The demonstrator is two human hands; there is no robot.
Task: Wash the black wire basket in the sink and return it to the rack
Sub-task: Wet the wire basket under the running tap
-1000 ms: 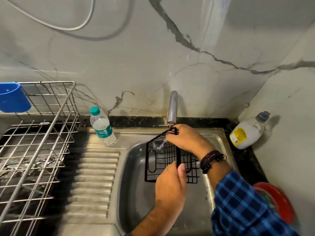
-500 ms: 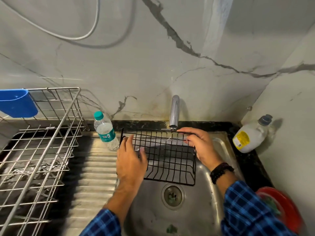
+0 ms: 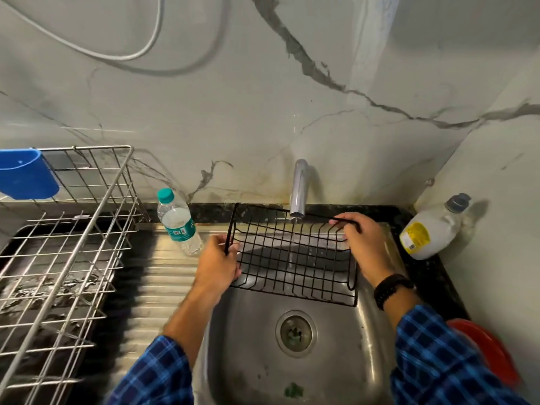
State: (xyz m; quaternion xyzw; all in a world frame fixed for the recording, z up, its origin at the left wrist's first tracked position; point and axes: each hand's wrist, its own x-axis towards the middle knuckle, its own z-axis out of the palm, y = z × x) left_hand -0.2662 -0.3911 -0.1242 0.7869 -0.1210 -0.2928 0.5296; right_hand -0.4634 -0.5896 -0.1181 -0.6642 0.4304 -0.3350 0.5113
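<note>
Black coated wire, the rectangular basket [image 3: 318,267] hangs over the stainless steel sink [image 3: 248,361], under the chrome tap's [image 3: 298,188] thin stream. The left hand [image 3: 217,264] pinches its nine o'clock rim; the right hand [image 3: 365,249] curls round the three o'clock rim. It looks light, stiff and slippery when wet, so the rims are probably the surest hold.

The black wire basket [image 3: 292,258] is matt dark metal — the sink [image 3: 248,361] brushed steel, dully shiny; the rack [image 3: 85,229] bright metal wire, the bottle [image 3: 178,223] clear smooth plastic.

Head camera, close, downward over sink [image 3: 248,361]
</note>
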